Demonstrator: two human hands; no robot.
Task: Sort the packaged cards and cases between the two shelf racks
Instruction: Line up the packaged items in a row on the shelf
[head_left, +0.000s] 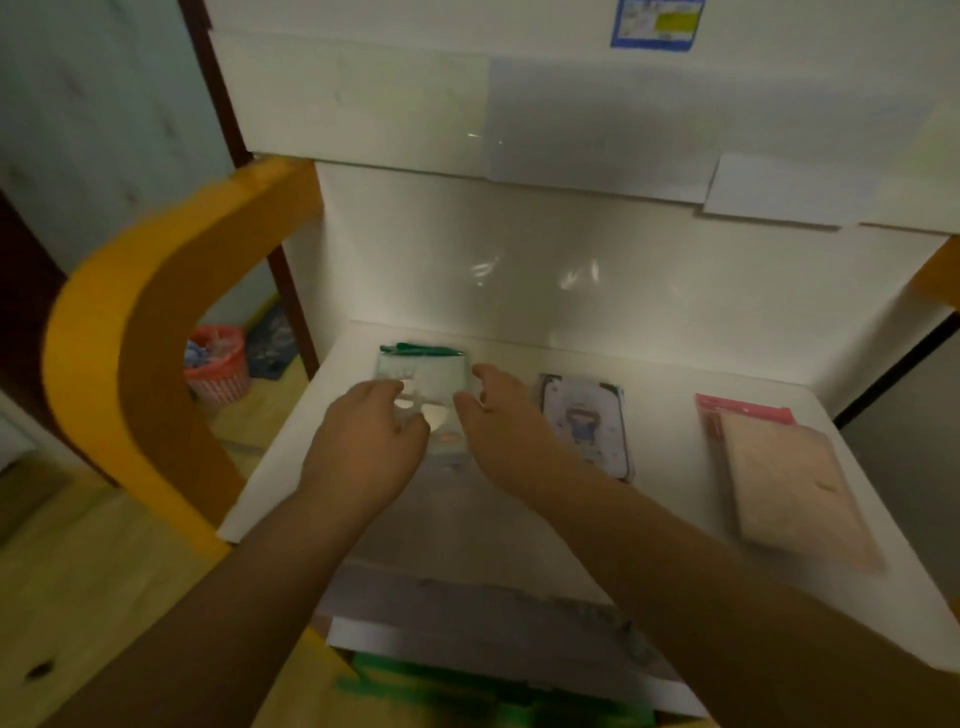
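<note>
White shelf (649, 545) with a white back wall fills the middle of the frame, in dim light. Both hands meet at the clear packet with the green top (423, 382), just left of the middle. The left hand (363, 441) has its fingers curled on the packet's left edge. The right hand (498, 415) has its fingers bent at the right edge — both seem to hold it, but the picture is blurry. The packet lies flat on the shelf, toward the back.

It looks thin and light. The plastic is likely shiny and slippery, and it may bend, so holding both side edges is a good way to lift it.

To the right of the hands lies a card pack with a cartoon figure (587, 421). Farther right lies a pink and tan pack (779, 478). An orange rack side (130, 322) curves at the left, and a red basket (215, 371) sits on the floor behind it.
</note>
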